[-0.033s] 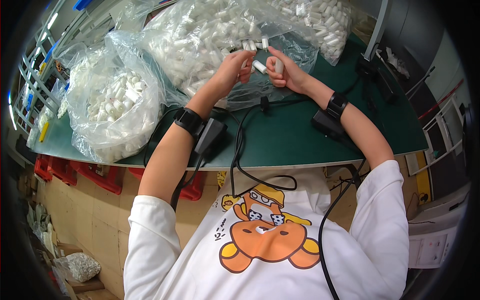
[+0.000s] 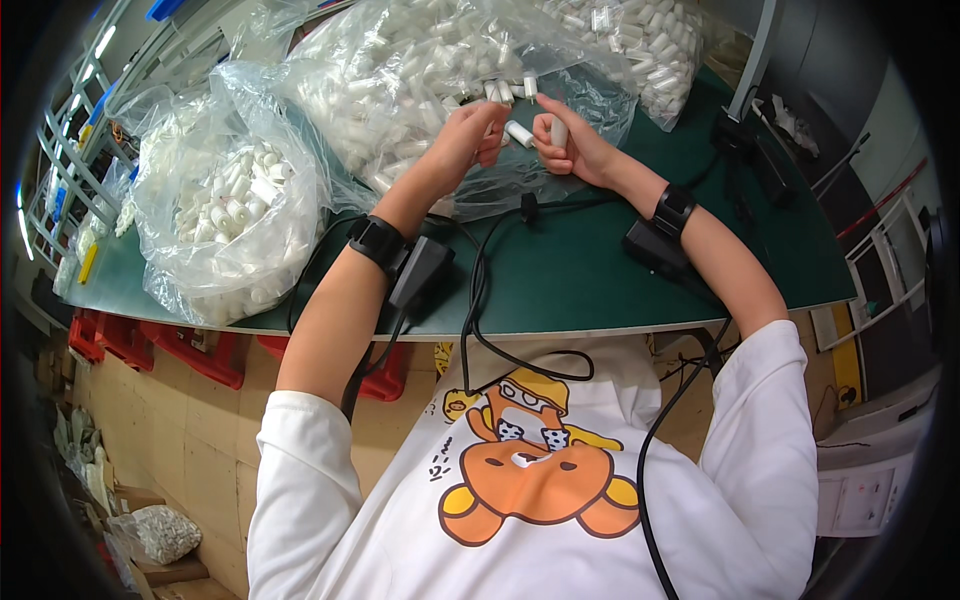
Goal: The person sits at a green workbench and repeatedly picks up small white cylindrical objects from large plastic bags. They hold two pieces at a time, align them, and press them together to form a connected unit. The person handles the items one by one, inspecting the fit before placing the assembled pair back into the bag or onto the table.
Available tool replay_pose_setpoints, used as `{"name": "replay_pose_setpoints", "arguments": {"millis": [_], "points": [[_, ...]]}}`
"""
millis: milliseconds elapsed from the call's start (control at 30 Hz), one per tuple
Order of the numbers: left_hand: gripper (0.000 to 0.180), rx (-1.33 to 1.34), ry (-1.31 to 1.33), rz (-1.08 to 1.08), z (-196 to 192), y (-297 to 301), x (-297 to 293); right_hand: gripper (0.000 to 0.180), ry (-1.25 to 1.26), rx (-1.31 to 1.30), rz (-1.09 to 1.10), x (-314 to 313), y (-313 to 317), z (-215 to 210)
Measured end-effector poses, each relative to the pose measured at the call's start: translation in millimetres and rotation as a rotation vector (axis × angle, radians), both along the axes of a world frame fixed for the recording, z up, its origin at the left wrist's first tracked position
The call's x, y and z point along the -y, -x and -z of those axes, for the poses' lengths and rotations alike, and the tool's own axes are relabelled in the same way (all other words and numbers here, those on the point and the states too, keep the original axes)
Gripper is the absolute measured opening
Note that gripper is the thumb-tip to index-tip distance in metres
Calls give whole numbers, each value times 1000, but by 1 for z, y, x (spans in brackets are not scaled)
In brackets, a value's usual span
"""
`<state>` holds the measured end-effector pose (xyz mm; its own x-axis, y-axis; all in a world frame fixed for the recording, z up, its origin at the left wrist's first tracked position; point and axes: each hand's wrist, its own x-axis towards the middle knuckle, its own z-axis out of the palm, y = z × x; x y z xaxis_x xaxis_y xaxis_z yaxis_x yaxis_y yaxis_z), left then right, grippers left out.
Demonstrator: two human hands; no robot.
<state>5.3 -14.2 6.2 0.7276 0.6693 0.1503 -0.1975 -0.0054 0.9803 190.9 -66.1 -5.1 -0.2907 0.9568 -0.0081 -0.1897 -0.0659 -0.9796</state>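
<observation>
Dark green tabletop, small white cylinder, in right hand

Small white cylinder, near upright, in the right grip, second white cylinder slanting just left of it

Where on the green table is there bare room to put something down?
The dark-green tabletop is bare between the looped black cable and the boxy black device at the right forearm, and right of that forearm. Crowded: the left and far sides, under clear plastic bags of white cylinders.
</observation>
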Motion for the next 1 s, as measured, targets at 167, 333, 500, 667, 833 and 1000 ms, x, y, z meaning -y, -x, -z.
{"name": "replay_pose_setpoints", "arguments": {"millis": [167,333,500,667,833,1000], "points": [[21,-18,-17,-12,-1,1,0,46,22,4,-51,-5,-4,2],[21,-23,-34,0,-2,2,1,40,-8,29,-51,-6,-4,4],[21,-13,29,1,-2,3,0,37,-5,14,-95,-9,-8,7],[22,-17,3,-6,1,2,-2,41,-6,55,-62,-9,-6,7],[25,-15,13,10,-2,0,-1,53,-6,20,-39,-10,-6,8],[36,117,80,107,7,-3,-11,64,-8,-7,-2,-4,-2,4]]}}
